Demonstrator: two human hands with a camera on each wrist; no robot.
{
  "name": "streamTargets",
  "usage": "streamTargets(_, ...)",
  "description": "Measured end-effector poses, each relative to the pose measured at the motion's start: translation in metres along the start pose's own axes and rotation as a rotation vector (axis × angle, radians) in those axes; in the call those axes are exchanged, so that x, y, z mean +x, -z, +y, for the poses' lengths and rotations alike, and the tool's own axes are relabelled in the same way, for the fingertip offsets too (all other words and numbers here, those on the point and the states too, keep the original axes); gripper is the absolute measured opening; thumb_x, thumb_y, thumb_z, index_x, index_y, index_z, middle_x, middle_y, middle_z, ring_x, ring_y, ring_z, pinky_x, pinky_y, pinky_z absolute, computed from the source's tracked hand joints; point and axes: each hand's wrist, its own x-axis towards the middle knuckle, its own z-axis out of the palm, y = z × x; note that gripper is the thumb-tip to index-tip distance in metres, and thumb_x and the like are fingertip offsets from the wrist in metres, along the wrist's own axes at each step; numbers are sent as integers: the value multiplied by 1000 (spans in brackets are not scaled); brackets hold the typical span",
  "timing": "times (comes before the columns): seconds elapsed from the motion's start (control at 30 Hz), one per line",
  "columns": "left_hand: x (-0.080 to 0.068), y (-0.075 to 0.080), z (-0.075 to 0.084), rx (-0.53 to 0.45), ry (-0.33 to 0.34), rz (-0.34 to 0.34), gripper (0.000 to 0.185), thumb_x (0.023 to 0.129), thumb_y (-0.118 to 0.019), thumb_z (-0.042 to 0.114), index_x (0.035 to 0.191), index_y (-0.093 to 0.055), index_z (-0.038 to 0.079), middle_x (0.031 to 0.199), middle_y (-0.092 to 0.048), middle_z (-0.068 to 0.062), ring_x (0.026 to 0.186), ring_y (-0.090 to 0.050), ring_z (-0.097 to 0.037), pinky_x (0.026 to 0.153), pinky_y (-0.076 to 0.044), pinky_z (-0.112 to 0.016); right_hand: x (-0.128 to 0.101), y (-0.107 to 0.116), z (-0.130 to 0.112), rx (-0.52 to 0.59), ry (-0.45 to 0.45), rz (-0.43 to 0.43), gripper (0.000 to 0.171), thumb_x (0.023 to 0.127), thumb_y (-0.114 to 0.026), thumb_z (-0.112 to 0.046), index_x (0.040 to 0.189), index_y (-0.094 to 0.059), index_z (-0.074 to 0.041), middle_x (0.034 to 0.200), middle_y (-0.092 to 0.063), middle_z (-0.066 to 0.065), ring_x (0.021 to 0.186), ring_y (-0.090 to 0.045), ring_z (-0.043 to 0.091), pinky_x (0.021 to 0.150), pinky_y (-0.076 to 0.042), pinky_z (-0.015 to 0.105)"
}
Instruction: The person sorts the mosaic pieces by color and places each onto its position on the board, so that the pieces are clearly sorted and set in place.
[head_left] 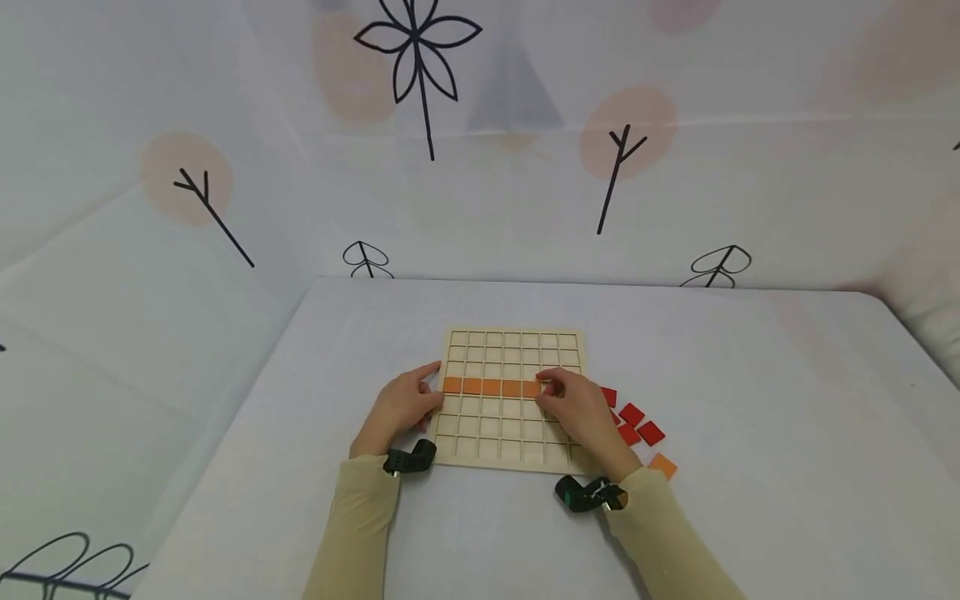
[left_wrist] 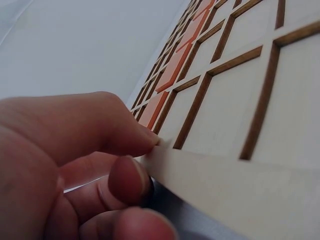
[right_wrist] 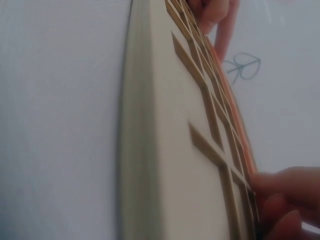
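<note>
Sleeves: your two pale forearms enter from the near edge of the desk point(head_left: 750, 350), each with a black wrist camera strapped on.
Desk: it carries everything under a white cloth, backed by a printed cloth with tree and flower outlines.
Grid board point(head_left: 512, 400): you have this wooden tray of square cells lying flat near the middle of the desk, closer to the near edge.
Left hand point(head_left: 397, 407): your fingers curl at the board's left edge; thumb and fingertips point(left_wrist: 131, 179) pinch that edge.
Right hand point(head_left: 581, 412): your hand lies over the board's right side, fingertips bent down onto the right end of the orange row; whether they grip a tile, you cannot tell.
Orange row point(head_left: 491, 387): your tiles fill one row from the board's left edge.
Loose tiles: red tiles point(head_left: 633, 423) and an orange tile point(head_left: 663, 466) lie just right of the board.
</note>
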Motion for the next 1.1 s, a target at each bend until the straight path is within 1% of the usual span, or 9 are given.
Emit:
streamTargets(0.17,-1,2,-1,9,-9,9,63,79,-58,20,140,-39,22,64,-57,-1,46,-51,-15,46,-35,-26,2,0,0,26,-16,-15,34,82,-64,-20,114,-61,-13,86,-58,1,74,-49,17,63,-38,28)
streamTargets(0.3,-1,3,-1,5,0,9,64,79,-57,20,140,-39,22,64,-57,-1,46,-51,-15,47,-36,-26,2,1,0,53,-6,-34,33,81,-64,-20,114,-61,-13,87,-58,1,75,-49,16,64,-38,28)
streamTargets(0.53,-1,5,-3,0,-13,16,64,79,-57,19,139,-39,22,65,-57,-1,46,-51,-14,45,-37,-26,2,3,2,114,-20,-61,29,84,-61,-25,112,-62,-17,91,-58,2,77,-51,17,64,-41,28)
streamTargets(0.6,0,2,-2,-4,-14,15,63,79,-58,19,139,-40,22,64,-58,-2,45,-51,-14,44,-37,-25,0,5,5,132,-21,-80,29,86,-59,-27,112,-62,-17,91,-59,2,77,-52,17,65,-41,28)
streamTargets(0.77,2,-9,4,-32,-55,-41,63,79,-56,20,140,-38,20,65,-58,-1,46,-52,-13,45,-36,-25,-7,16,15,171,-74,-118,27,89,-55,-30,113,-60,-17,82,-58,4,71,-52,18,65,-42,29)
streamTargets(0.83,2,-11,5,-35,-67,-51,64,79,-56,21,140,-38,19,66,-58,-1,47,-52,-14,46,-36,-25,-8,19,18,193,-78,-135,27,90,-55,-29,113,-59,-17,80,-58,5,69,-53,19,64,-43,29)
streamTargets(1.0,-1,-6,3,-24,6,-5,64,77,-56,18,139,-40,24,67,-58,-2,48,-53,-15,47,-36,-26,-6,18,12,225,-13,-209,27,89,-56,-29,113,-60,-17,82,-59,6,74,-54,19,65,-46,30)
streamTargets(1.07,-2,-2,2,-21,22,2,64,77,-56,18,138,-41,25,68,-57,-2,48,-53,-16,48,-36,-27,-5,18,8,229,2,-226,26,89,-56,-29,113,-60,-17,82,-59,6,74,-55,20,66,-46,30)
streamTargets(1.1,-3,-1,1,-18,19,0,64,77,-56,18,139,-40,24,68,-57,-2,48,-53,-16,48,-35,-27,-6,18,6,227,7,-232,26,89,-56,-29,113,-59,-18,82,-60,6,75,-56,20,66,-46,31)
